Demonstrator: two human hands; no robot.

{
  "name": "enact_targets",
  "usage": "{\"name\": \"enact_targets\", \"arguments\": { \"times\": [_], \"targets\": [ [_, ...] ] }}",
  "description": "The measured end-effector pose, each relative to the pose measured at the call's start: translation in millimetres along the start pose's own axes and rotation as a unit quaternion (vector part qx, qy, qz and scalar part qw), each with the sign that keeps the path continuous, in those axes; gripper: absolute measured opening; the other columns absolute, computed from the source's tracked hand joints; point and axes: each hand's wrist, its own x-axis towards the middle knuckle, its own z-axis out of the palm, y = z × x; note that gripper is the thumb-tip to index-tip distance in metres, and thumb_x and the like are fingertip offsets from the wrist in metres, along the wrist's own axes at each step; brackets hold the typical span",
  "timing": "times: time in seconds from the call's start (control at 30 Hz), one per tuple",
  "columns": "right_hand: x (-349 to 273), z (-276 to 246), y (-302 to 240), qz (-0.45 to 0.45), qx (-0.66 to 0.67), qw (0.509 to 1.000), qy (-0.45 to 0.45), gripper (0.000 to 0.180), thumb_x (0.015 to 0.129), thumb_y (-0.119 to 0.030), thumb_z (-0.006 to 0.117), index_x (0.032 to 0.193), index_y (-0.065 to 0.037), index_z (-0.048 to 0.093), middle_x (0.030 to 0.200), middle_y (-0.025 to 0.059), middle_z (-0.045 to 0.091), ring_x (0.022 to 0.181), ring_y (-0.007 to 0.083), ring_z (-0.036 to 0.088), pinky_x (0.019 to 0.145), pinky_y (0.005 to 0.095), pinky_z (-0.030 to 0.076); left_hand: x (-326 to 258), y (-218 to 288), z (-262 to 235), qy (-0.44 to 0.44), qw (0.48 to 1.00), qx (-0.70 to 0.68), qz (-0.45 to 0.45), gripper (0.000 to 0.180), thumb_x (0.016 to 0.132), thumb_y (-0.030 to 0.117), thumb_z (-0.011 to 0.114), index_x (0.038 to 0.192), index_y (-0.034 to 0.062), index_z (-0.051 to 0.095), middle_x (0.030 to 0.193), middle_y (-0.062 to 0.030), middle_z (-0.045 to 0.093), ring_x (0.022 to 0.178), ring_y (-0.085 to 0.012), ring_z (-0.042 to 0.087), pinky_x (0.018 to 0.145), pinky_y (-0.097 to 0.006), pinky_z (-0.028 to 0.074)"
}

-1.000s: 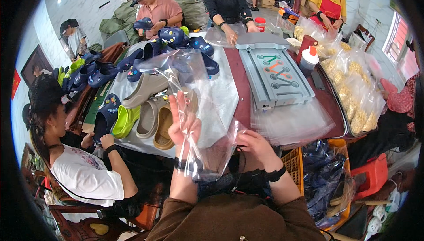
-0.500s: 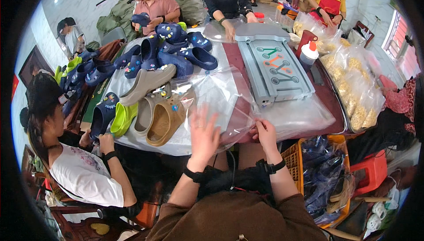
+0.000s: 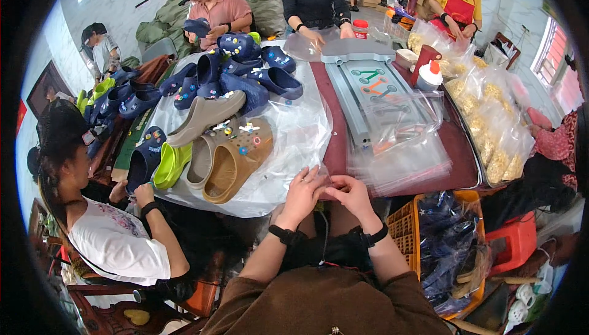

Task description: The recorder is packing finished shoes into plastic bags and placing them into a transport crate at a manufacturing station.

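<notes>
My left hand (image 3: 304, 195) and my right hand (image 3: 351, 197) meet in front of the table's near edge. Fingertips of both are pressed together. A faint bit of clear film seems to show at the left fingertips, but what they pinch I cannot make out. Left of them, on a white plastic sheet (image 3: 294, 151), stands a tan clog (image 3: 242, 156) with charms on it. Just to the right lie clear plastic bags (image 3: 399, 172), overlapping the near part of a grey board-like device (image 3: 343, 99) with coloured shapes.
Navy clogs (image 3: 242, 86), a grey clog (image 3: 205, 117) and a lime clog (image 3: 172, 164) crowd the left side. A white bottle with a red cap (image 3: 429, 76) and a tray of filled bags (image 3: 488, 126) stand right. A yellow crate (image 3: 405, 227) sits low right. Co-workers surround the table.
My hands have come together from apart. The clear film stretched between them has left the tan clog, and clear bags now lie over the device's near end. A red-lidded jar shows at the back.
</notes>
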Motion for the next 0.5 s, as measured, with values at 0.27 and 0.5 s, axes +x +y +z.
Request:
{"name": "enact_targets", "arguments": {
  "times": [0.27, 0.5],
  "targets": [
    [3, -5, -5, 0.089, 0.05, 0.994, 0.044, 0.025, 0.089, -0.029, 0.077, 0.089, -0.006, 0.069, 0.074, -0.0009, 0.065, 0.065, 0.0057, 0.059, 0.051, 0.0208, 0.042, 0, 15, -14, -0.016, 0.996, -0.082, -0.041, 0.036, 0.092, 0.024, 0.068, 0.125, 0.0105, 0.069, 0.138, -0.0162, 0.061, 0.131, -0.0416, 0.051, 0.109, -0.047, 0.042],
    [7, -4, -7, 0.113, 0.134, 0.983, 0.054, 0.026, 0.092, -0.03, 0.075, 0.082, -0.008, 0.066, 0.072, -0.0023, 0.064, 0.063, 0.0057, 0.057, 0.052, 0.0214, 0.042, -2, 8, -14, -0.014, 0.986, -0.156, -0.058, 0.035, 0.094, 0.023, 0.066, 0.127, 0.0113, 0.069, 0.14, -0.0163, 0.06, 0.132, -0.0417, 0.05, 0.11, -0.046, 0.042]
  ]
}}
